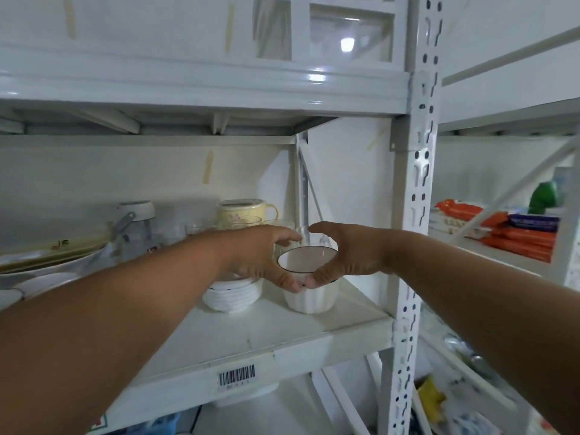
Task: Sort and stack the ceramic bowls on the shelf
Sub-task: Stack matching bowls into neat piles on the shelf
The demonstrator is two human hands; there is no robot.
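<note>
A white ceramic bowl with a dark rim sits on top of a white ribbed bowl on the shelf board. My left hand grips the top bowl from the left, thumb low on its front. From the right, my right hand grips the same bowl, its thumb meeting the left one. To the left of this pair stands a low stack of white ribbed bowls, partly hidden behind my left hand.
Plates and shallow dishes pile at the shelf's left. A glass jar with a clip lid, clear glasses and a yellow mug stand at the back. A perforated upright bounds the right side. Orange packets lie on the neighbouring shelf.
</note>
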